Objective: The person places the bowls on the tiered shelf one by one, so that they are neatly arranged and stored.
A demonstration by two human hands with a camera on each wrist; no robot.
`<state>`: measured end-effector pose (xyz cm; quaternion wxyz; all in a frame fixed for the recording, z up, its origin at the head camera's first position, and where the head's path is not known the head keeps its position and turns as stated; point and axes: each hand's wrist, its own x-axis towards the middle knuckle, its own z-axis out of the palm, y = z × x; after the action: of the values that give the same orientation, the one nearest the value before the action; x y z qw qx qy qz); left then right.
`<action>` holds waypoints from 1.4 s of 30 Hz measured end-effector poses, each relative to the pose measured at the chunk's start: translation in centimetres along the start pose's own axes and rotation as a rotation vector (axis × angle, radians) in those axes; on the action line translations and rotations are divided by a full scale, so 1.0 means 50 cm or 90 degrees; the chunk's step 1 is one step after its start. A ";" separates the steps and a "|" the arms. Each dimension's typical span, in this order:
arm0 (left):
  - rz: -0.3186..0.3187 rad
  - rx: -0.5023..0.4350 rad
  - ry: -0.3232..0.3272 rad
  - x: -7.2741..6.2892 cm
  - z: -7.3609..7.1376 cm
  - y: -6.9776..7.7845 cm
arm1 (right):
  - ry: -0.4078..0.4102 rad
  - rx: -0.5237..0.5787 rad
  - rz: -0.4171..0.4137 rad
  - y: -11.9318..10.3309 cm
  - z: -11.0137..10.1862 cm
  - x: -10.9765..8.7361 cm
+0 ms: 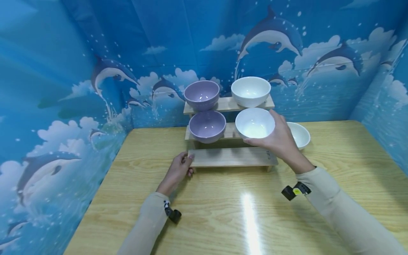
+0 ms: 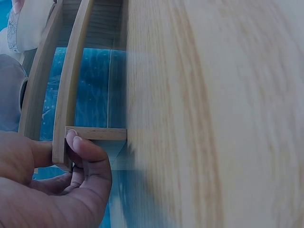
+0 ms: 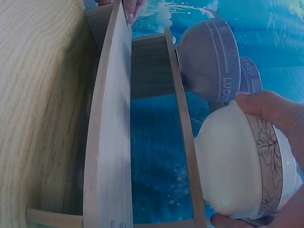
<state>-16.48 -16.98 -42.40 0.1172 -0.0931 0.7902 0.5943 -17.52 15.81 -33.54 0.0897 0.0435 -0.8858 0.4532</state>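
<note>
A three-step wooden rack (image 1: 232,157) stands on the table. My left hand (image 1: 179,169) grips the left end of its lowest step, and the left wrist view shows the fingers (image 2: 90,154) curled round the board. On the middle step's right side, my right hand (image 1: 280,136) holds a white bowl (image 1: 255,123) by its rim, thumb and fingers on opposite sides. In the right wrist view this bowl has a leaf-patterned band (image 3: 268,161) and its base is right at the step. Beside it on the middle step sits a purple bowl (image 1: 207,126).
The top step carries another purple bowl (image 1: 202,95) at left and another white bowl (image 1: 250,92) at right. On the table (image 1: 127,198), right of the rack, a further white bowl (image 1: 299,134) is partly hidden by my right hand. A dolphin-print cloth (image 1: 191,42) hangs behind.
</note>
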 end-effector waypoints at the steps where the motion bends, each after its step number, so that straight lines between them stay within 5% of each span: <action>1: 0.000 0.000 -0.001 0.000 0.000 0.000 | 0.000 0.003 -0.003 0.000 0.001 0.001; 42: 0.024 0.017 -0.008 -0.002 -0.001 -0.004 | -0.027 0.045 -0.016 -0.006 -0.003 0.008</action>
<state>-16.34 -17.08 -42.53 0.1123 -0.0730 0.7991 0.5861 -17.83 15.74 -33.15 0.0747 0.0671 -0.8703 0.4823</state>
